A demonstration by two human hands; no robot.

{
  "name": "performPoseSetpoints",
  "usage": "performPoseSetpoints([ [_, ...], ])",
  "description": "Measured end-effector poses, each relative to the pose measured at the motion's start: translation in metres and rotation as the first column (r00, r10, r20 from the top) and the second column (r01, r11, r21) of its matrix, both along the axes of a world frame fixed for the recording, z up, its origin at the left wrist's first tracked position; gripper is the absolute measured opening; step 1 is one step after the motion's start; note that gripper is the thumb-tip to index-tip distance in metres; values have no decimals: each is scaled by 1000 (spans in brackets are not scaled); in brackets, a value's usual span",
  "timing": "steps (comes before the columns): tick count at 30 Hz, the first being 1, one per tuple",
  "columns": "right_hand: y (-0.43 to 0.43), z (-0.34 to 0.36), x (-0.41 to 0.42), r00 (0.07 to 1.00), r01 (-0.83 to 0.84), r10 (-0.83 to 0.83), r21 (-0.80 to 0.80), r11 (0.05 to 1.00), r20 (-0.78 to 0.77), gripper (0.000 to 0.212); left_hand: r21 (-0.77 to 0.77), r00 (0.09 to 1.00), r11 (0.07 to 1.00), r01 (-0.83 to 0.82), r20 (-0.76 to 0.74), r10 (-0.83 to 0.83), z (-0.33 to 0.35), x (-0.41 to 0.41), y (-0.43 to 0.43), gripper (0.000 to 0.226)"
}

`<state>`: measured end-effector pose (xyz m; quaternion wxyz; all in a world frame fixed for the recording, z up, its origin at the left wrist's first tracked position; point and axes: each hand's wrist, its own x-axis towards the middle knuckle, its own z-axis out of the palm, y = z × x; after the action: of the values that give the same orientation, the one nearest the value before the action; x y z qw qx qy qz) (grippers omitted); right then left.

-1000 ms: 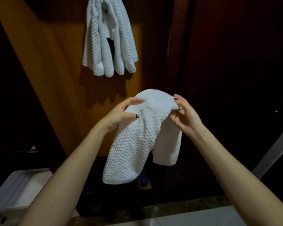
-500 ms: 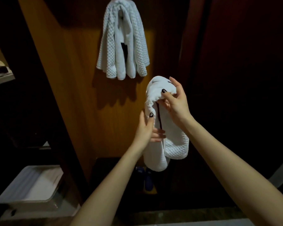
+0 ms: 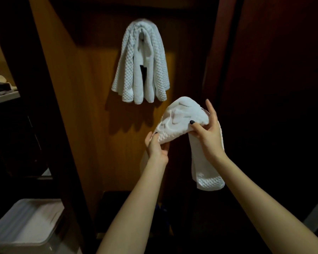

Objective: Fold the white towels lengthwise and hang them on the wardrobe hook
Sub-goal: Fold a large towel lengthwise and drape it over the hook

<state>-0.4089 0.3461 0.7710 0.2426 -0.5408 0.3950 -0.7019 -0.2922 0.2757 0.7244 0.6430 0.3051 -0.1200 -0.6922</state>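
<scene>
Below the hook, in front of the orange-brown wooden wardrobe panel [image 3: 92,107], both hands hold a white waffle-weave towel [image 3: 180,116] up in the air, well short of the bundle of white waffle-weave towels [image 3: 141,61] already draped high on that panel. The hook itself is almost wholly covered by that bundle, so I cannot tell how much room is left on it.

The left hand [image 3: 157,147] grips the lower left end of the held towel's bent middle, its fingers [image 3: 148,141] curled round the cloth with the thumb on the near face. The right hand [image 3: 209,136] pinches the higher right end, thumb pressed on the near side and its fingers [image 3: 209,109] behind, the forefinger standing straight up past the edge. Between the two grips the cloth forms a rounded hump, and the long tails hang free, one down behind the right wrist, the other behind the left.

Holding it this way seems meant to keep the lengthwise fold closed and to present the hump as a saddle that can drop over the hook. One end sits lower than the other, so levelling it looks wise before lifting.

At lower left stands a white plastic bin [image 3: 26,226].
</scene>
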Motion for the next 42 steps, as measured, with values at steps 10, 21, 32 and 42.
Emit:
performPoseSetpoints([
  [10, -67, 33, -12, 872, 327, -341, -101, 940, -351, 63, -564, 780, 796, -220, 388, 491, 81, 59, -75, 25],
  [21, -190, 174, 18, 737, 376, -538, -414, 829, -409, 45, -841, 457, 540, 6, 483, 747, 213, 128, -189, 24],
  [32, -286, 288, 23, 678, 410, -620, -497, 765, -395, 43, -885, 310, 449, 126, 465, 829, 336, 144, -289, 28],
  [42, -371, 277, 1, 694, 408, -543, -364, 837, -473, 33, -809, 152, 551, 204, 582, 799, 333, 129, -362, 31],
])
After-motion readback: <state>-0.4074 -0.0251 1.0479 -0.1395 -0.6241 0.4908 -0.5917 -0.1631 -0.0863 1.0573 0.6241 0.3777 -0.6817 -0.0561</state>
